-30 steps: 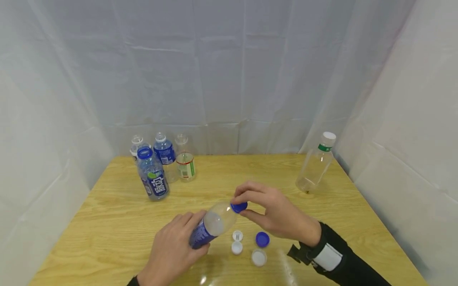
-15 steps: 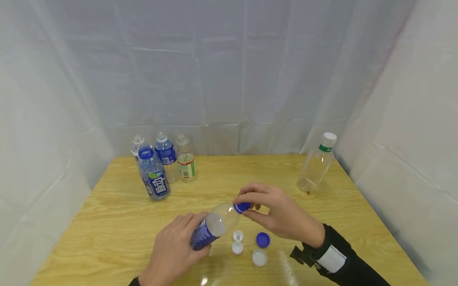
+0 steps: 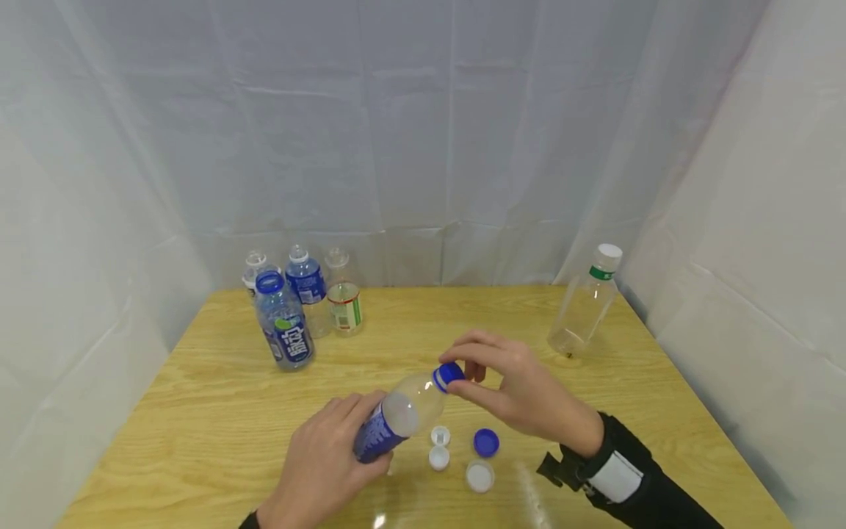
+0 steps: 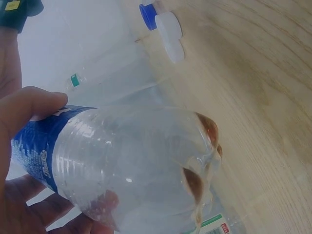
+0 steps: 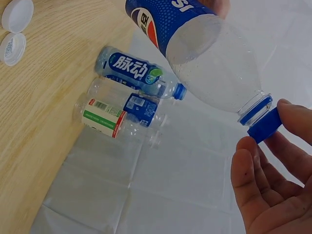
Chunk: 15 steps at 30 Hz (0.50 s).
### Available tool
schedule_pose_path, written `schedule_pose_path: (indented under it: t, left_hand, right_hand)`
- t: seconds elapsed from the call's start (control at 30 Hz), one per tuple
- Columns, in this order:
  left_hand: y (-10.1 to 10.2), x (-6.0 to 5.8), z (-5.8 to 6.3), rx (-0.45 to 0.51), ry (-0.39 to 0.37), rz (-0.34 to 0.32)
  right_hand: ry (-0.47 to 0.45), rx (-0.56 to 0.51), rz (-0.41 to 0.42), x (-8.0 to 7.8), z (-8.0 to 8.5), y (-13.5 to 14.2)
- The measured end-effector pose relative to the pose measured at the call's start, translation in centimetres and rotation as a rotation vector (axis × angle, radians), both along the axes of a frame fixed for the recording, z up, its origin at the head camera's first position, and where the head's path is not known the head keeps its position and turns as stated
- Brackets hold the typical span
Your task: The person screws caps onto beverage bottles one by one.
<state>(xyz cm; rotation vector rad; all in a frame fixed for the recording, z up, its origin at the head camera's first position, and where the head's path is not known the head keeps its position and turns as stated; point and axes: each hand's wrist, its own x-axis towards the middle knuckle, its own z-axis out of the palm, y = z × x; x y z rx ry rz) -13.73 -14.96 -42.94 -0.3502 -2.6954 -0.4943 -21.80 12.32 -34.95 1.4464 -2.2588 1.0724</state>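
Observation:
In the head view my left hand (image 3: 327, 455) grips a clear plastic bottle (image 3: 423, 400) round its blue label. The bottle is tilted, neck up to the right. My right hand (image 3: 529, 389) pinches a blue bottle cap (image 3: 453, 372) at the mouth between thumb and fingers. The right wrist view shows the cap (image 5: 264, 126) just off the blue neck ring (image 5: 256, 110), with a thin gap between them. The left wrist view shows the bottle's ridged base (image 4: 195, 180), with my left thumb (image 4: 39, 105) across the label. Below the bottle lie a loose blue cap (image 3: 486, 443) and several white caps (image 3: 479, 476).
Back left on the wooden table (image 3: 198, 426) stand several bottles: a capless blue-tinted one (image 3: 286, 334), a blue-labelled one (image 3: 305, 279), a green-and-white-labelled one (image 3: 344, 308). A clear bottle with a white cap (image 3: 581, 316) stands back right. Plastic sheeting (image 3: 423, 147) hangs round the table.
My right hand has turned the blue cap and moved slightly to the right. The cap now tips up, and the neck ring shows below it. The left hand and bottle have shifted only slightly.

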Motion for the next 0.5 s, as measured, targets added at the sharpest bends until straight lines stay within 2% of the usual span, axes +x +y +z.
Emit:
schedule_pose_path:
  t: [0.5]
  left_hand:
    - [0.01, -0.05, 0.14, -0.019, 0.006, -0.015]
  right_hand:
    - [-0.007, 0.022, 0.082, -0.07, 0.14, 0.11]
